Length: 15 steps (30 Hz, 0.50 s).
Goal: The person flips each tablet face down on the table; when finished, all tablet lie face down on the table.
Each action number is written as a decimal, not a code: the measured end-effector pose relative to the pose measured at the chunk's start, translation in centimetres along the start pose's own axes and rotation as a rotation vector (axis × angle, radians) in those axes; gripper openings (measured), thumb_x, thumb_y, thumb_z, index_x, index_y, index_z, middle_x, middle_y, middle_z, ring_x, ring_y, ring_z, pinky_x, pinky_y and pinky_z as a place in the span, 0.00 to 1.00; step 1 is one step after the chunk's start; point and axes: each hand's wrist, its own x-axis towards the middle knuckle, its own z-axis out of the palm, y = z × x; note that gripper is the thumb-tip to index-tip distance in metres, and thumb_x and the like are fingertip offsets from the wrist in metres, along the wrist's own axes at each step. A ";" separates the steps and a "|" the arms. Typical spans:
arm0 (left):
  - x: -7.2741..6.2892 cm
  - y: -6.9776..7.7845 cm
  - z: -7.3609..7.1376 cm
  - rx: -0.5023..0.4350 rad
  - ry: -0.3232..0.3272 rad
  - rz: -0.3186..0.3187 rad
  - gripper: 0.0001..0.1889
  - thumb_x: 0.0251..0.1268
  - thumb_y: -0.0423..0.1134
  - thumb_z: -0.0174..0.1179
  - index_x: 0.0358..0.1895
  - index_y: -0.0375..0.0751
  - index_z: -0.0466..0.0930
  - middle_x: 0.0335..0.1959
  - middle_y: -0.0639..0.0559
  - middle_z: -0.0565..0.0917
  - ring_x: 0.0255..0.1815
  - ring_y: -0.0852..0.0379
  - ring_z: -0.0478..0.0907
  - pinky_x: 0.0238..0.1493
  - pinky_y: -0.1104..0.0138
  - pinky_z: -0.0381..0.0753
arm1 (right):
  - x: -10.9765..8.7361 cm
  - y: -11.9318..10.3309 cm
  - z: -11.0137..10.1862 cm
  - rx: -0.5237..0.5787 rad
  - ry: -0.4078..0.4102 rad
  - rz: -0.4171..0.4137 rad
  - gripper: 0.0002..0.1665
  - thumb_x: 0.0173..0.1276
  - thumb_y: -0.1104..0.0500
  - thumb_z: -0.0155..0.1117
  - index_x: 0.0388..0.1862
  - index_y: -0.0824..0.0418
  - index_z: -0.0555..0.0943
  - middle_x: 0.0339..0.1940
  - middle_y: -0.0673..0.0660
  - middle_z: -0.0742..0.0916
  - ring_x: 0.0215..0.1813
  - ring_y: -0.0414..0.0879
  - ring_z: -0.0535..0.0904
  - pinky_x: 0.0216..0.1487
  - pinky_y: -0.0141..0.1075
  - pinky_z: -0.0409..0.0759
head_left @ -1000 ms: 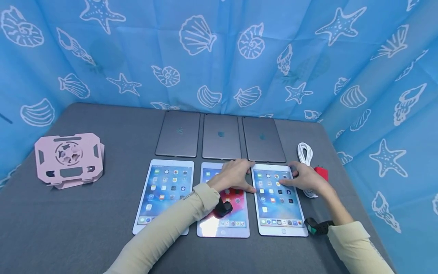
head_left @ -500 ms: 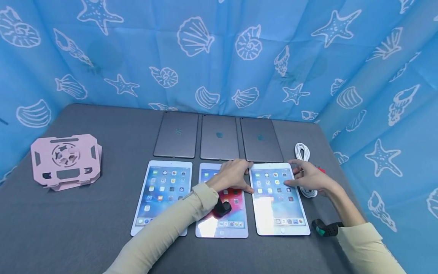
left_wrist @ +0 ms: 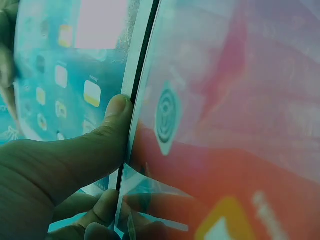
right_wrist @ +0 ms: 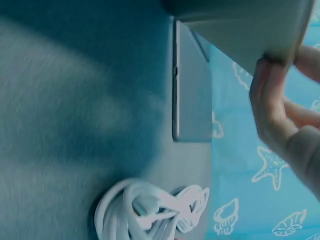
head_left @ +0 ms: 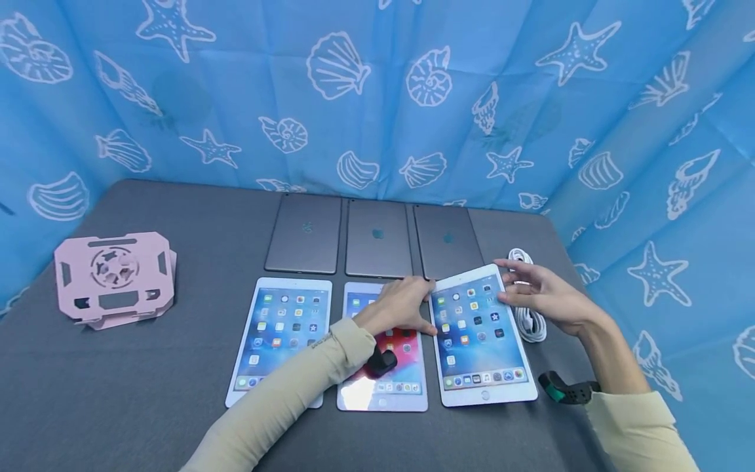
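- Right hand (head_left: 551,295): I see it pinching the far right corner of the white tablet (head_left: 480,331), fingers behind, thumb in front.
- White tablet: right end of the near row, screen up, tilted, right side raised.
- Left hand (head_left: 398,305): thumb on its left edge; whether it pinches, I cannot tell.
- White cable (head_left: 531,321) lies near the right hand.
- Middle tablet (head_left: 408,360) lies under the left hand.

Wears pale beige sleeves (head_left: 277,393) with folded cuffs (head_left: 356,342) and black wrist straps (head_left: 580,393), perforated and green-marked on the right.
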 end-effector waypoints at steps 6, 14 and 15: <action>-0.1 0.2 0.1 -0.002 0.005 -0.008 0.33 0.50 0.59 0.78 0.56 0.48 0.80 0.48 0.54 0.82 0.41 0.60 0.73 0.37 0.71 0.73 | 0.0 -0.6 0.5 0.050 -0.009 -0.067 0.45 0.76 0.61 0.61 0.83 0.67 0.49 0.58 0.61 0.76 0.50 0.40 0.85 0.52 0.37 0.85; -0.1 0.2 0.4 -0.015 0.016 -0.015 0.31 0.48 0.58 0.80 0.52 0.48 0.80 0.46 0.55 0.82 0.38 0.61 0.73 0.34 0.72 0.72 | 0.2 -0.8 1.3 0.028 -0.008 -0.087 0.43 0.79 0.59 0.58 0.83 0.65 0.48 0.62 0.64 0.71 0.51 0.38 0.81 0.52 0.37 0.84; -0.1 0.2 0.4 -0.017 0.019 -0.014 0.31 0.48 0.58 0.80 0.52 0.48 0.80 0.46 0.55 0.82 0.38 0.61 0.73 0.34 0.72 0.72 | 0.2 -0.9 1.3 0.025 -0.007 -0.089 0.43 0.79 0.59 0.58 0.83 0.65 0.48 0.62 0.64 0.71 0.50 0.38 0.81 0.52 0.37 0.84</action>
